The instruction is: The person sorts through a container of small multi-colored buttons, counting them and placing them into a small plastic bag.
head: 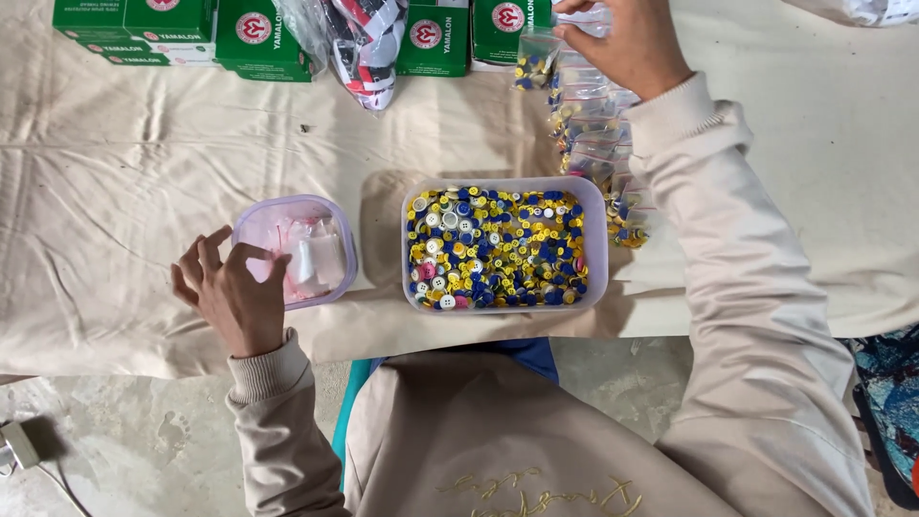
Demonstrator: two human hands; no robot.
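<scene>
Left hand [230, 292] – fingers spread, touching small lilac tub [297, 249]; at 1 o'clock, right hand [627, 43] pinches button bag [536, 57] beyond button tray [504, 246].

Soft, even daylight; a faint shadow lies left of the button tub [598, 239]. Sharp focus, mild edge distortion.

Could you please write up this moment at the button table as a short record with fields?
Surface: table under a cream cloth
Left hand: fingers rest on the rim of a small lilac tub holding small clear bags
Right hand: raised at the far edge, pinching a small clear bag of buttons
Centre: white tub full of yellow, blue and white buttons
Beside it: pile of filled button bags
Far edge: green boxes
</scene>
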